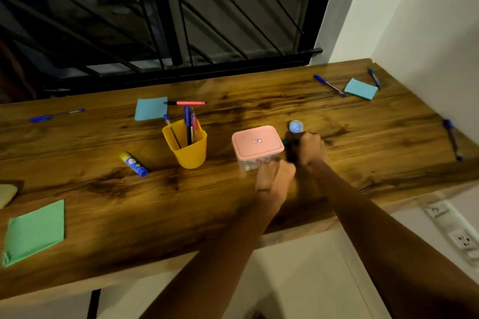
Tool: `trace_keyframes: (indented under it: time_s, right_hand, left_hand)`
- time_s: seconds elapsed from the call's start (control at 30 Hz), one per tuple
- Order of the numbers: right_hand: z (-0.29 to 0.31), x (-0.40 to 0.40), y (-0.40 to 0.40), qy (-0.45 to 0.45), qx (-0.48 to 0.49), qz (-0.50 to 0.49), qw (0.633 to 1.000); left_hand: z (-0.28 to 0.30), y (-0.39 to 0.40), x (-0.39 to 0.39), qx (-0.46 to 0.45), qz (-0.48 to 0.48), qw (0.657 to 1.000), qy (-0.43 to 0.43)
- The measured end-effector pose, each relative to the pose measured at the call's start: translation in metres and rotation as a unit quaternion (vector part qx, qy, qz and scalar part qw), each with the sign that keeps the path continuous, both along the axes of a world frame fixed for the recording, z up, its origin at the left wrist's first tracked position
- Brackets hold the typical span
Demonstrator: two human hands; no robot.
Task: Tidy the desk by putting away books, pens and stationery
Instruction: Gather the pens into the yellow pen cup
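Presently both hands work at the pink-lidded box [257, 143] near the middle of the table [259, 109]. The left hand [275, 176] has its fingers curled against the box's near side, probably to steady it. The right hand [311, 149] closes its grip round a dark, green-tipped item [288, 147] just right of the box, too blurred to name; a blue cap [296, 126] lies just beyond it. The lid is on, so nothing can go in yet. A yellow cup [187, 149] left of the box already stands pens upright, the likely home for the loose pens [55, 114] scattered well apart. The glue stick [133, 164], blue notes [150, 108] and green pad [35, 232] lie flat, not yet gathered.
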State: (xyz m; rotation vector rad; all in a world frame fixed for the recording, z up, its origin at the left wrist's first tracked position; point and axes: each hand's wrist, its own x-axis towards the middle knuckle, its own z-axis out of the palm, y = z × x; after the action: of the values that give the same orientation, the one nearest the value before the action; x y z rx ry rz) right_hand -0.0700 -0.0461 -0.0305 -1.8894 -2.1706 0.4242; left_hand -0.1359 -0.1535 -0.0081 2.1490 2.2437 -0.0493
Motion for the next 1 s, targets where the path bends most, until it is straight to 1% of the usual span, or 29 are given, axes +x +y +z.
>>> trace_keyframes:
  time_s: [0.1, 0.23, 0.4, 0.53, 0.57, 0.67, 0.73, 0.8, 0.87, 0.93, 0.97, 1.0]
  right_hand:
    - [0.001, -0.001, 0.003, -0.056, 0.021, 0.023, 0.998]
    - [0.003, -0.005, 0.006, -0.081, -0.015, 0.019, 0.996]
    - [0.011, 0.003, 0.018, -0.008, -0.085, -0.035, 0.996]
    - [0.027, 0.009, 0.032, 0.022, -0.100, -0.050, 0.993]
    - [0.034, 0.008, 0.036, 0.047, -0.099, -0.047, 0.993]
    - [0.057, -0.009, 0.051, 0.137, -0.072, -0.043, 0.987]
    - [0.075, -0.035, 0.060, 0.224, -0.032, -0.044, 0.973]
    - [0.102, -0.072, 0.041, 0.354, -0.038, -0.015, 0.934]
    - [0.123, -0.108, 0.014, 0.435, -0.072, 0.069, 0.895]
    - [0.130, -0.136, -0.012, 0.441, -0.104, 0.153, 0.879]
    - [0.127, -0.147, -0.023, 0.419, -0.101, 0.190, 0.882]
    - [0.122, -0.157, -0.030, 0.376, -0.080, 0.224, 0.896]
  left_hand:
    - [0.003, 0.000, 0.003, -0.016, 0.003, 1.000, 0.004]
    - [0.008, -0.001, 0.006, -0.027, 0.022, 0.999, -0.018]
    - [0.023, -0.003, 0.007, -0.018, 0.033, 0.996, -0.076]
    - [0.057, -0.001, -0.013, 0.036, 0.075, 0.984, -0.160]
    - [0.068, 0.000, -0.020, 0.048, 0.087, 0.979, -0.180]
    - [0.099, 0.004, -0.052, 0.105, 0.147, 0.954, -0.241]
    - [0.113, 0.007, -0.079, 0.159, 0.188, 0.930, -0.274]
    - [0.120, 0.004, -0.110, 0.209, 0.248, 0.897, -0.300]
    - [0.119, -0.004, -0.138, 0.236, 0.309, 0.867, -0.312]
    - [0.111, -0.014, -0.159, 0.249, 0.350, 0.843, -0.324]
    - [0.105, -0.020, -0.166, 0.253, 0.363, 0.833, -0.332]
    - [0.099, -0.025, -0.171, 0.255, 0.372, 0.827, -0.336]
